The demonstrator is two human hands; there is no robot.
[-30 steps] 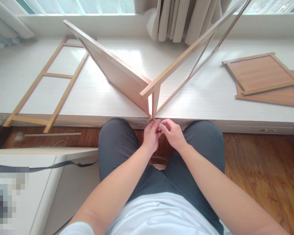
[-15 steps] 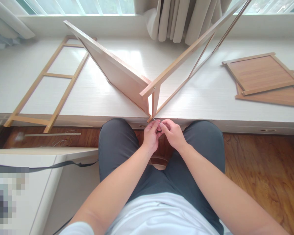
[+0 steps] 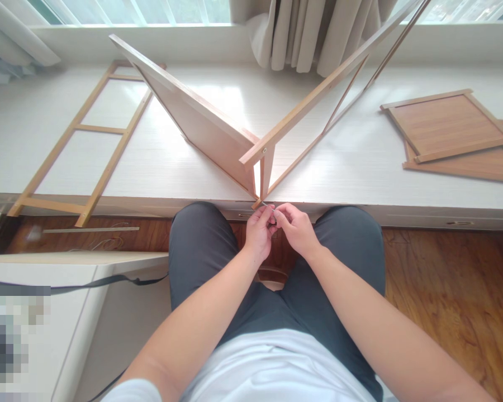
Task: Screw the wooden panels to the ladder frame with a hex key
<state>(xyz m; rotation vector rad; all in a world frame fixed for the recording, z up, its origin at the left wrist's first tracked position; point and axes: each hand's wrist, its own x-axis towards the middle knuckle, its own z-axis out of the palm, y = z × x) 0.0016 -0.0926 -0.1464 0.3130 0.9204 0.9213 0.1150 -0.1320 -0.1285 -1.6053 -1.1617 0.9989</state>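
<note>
My left hand (image 3: 260, 233) is closed, its thumb and fingers pinching a thin metal rod (image 3: 265, 204) that looks like a hex key. Against it, my right hand (image 3: 295, 228) also pinches, at the near end of the same rod; the fingers hide most of it. The rod's far tip meets the lower end of a wooden frame (image 3: 314, 94), which stands upright at the bench edge. A round metal fastener (image 3: 264, 151) shows in the frame's upper corner. Joined beside it at an angle, a wooden panel (image 3: 193, 109) stands on its edge to the left.
A ladder-like wooden frame (image 3: 100, 130) lies on the left of the white bench (image 3: 335, 173), overhanging its front. Two framed wooden panels (image 3: 452, 123) overlap at the right. Curtains (image 3: 302, 33) hang behind. A white surface with a black strap (image 3: 109, 279) is at lower left.
</note>
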